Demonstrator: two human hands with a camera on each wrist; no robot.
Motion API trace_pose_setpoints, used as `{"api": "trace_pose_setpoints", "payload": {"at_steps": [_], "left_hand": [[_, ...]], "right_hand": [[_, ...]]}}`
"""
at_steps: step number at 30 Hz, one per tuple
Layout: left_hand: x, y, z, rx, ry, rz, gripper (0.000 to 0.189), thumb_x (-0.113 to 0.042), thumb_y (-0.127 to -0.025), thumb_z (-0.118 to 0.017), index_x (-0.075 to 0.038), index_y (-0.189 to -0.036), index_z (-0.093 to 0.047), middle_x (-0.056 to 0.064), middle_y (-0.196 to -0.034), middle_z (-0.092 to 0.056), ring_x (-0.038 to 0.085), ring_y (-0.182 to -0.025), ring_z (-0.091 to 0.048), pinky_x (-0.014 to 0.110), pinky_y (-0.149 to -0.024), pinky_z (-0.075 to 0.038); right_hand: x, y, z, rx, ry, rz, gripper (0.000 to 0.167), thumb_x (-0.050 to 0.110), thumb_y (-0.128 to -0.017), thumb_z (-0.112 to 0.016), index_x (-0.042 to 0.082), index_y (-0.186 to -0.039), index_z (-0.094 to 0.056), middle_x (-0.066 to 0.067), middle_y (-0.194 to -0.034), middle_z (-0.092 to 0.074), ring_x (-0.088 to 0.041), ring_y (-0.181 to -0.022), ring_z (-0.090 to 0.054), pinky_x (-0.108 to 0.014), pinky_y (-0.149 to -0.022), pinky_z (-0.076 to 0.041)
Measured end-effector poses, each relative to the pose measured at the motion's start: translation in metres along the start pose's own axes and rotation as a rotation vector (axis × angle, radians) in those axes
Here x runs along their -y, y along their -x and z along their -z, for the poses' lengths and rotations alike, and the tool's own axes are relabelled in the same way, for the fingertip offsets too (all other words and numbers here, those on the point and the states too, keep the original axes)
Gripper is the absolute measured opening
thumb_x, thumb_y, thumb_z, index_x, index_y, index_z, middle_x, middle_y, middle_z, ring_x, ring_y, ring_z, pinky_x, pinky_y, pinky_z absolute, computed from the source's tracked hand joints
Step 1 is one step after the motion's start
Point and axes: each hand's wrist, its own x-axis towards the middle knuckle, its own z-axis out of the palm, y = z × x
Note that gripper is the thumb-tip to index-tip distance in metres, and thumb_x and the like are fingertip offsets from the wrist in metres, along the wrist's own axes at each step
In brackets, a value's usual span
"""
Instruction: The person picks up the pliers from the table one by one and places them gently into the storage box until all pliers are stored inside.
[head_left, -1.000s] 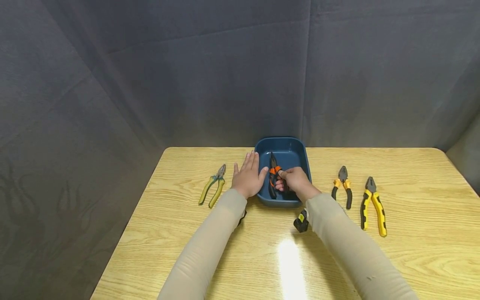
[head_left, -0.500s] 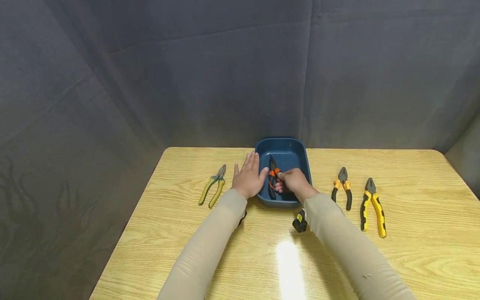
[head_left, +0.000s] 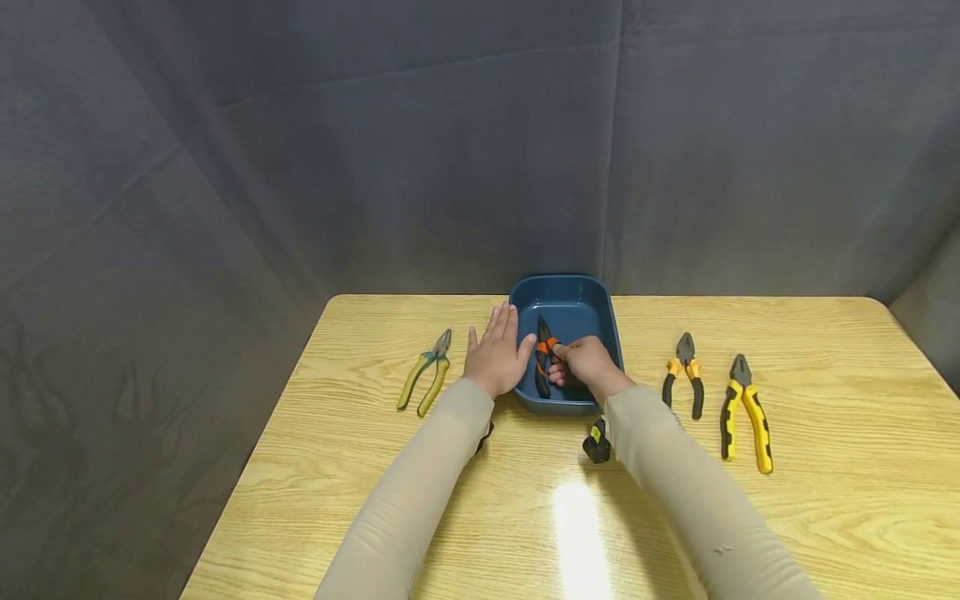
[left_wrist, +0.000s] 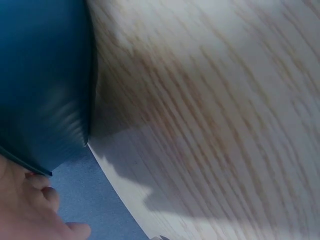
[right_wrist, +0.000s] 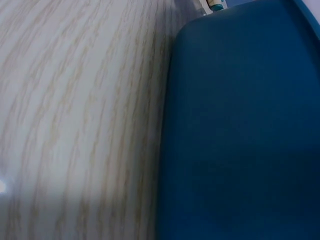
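Observation:
A blue rectangular tray (head_left: pixel 566 287) stands at the back middle of the table. Inside it, toward its left side, lie pliers (head_left: pixel 542 358) with black and orange handles and a dark pointed nose. My right hand (head_left: pixel 590 364) reaches over the tray's front right and pinches one handle between thumb and fingers. Flat along the tray's left rim rests my left hand (head_left: pixel 497 358), fingers straight. In the left wrist view, that hand's fingers (left_wrist: pixel 42 192) show at the tray's edge (left_wrist: pixel 45 90). Only the tray's outer wall (right_wrist: pixel 240 125) fills the right wrist view; the right hand is hidden there.
Left of the tray lie yellow-green handled pliers (head_left: pixel 432 373). To the right are pliers with orange and black handles (head_left: pixel 684 375) and larger yellow and black ones (head_left: pixel 746 412). The table (head_left: pixel 300 500) ends at a grey curtain (head_left: pixel 465 150) behind.
The pliers in the tray have slid slightly toward me, their nose sitting lower, with the right hand still on the handle. The left hand has stayed in place.

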Motion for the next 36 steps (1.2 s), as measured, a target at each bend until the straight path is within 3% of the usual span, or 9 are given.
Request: {"api": "trace_pose_setpoints", "payload": {"at_steps": [10,17,25,36], "left_hand": [[0.0018,0.0028,0.0009,-0.013,0.018,-0.005,0.069,-0.052,-0.109,-0.024,-0.013,-0.165,-0.011,0.0,-0.171,-0.003,0.016,-0.156,0.002,0.055,-0.124,-0.004],[0.0026,-0.0002,-0.0026,-0.009,0.027,-0.004,0.069,-0.053,-0.109,-0.026,-0.015,-0.165,-0.009,-0.001,-0.171,-0.002,0.016,-0.156,0.003,0.055,-0.124,-0.002],[0.0019,0.0006,-0.0022,0.002,0.051,-0.004,0.069,-0.053,-0.109,-0.026,-0.015,-0.165,-0.008,-0.001,-0.171,0.0,0.015,-0.156,0.005,0.055,-0.124,-0.002],[0.0015,0.0008,-0.0018,-0.008,0.068,-0.004,0.07,-0.053,-0.109,-0.027,-0.014,-0.165,-0.009,-0.001,-0.171,-0.002,0.016,-0.156,0.003,0.055,-0.124,-0.003]], "right_hand": [[-0.0014,0.0008,-0.0029,-0.004,0.004,0.044,0.033,0.015,-0.108,-0.051,-0.015,-0.109,-0.062,-0.01,-0.075,-0.067,-0.012,-0.06,-0.063,-0.024,-0.06,-0.056],[-0.0034,0.0024,-0.0022,-0.086,0.041,0.094,0.032,0.015,-0.104,-0.059,-0.016,-0.103,-0.069,-0.008,-0.072,-0.067,-0.011,-0.057,-0.061,-0.024,-0.057,-0.054],[-0.0041,0.0035,-0.0011,-0.143,0.094,0.108,0.032,0.017,-0.101,-0.064,-0.014,-0.105,-0.071,-0.009,-0.076,-0.069,-0.01,-0.058,-0.062,-0.022,-0.056,-0.053],[-0.0055,0.0014,0.0007,-0.251,0.303,0.14,0.034,0.028,-0.097,-0.068,-0.005,-0.09,-0.076,-0.003,-0.068,-0.065,-0.014,-0.061,-0.055,-0.026,-0.055,-0.044]]}}
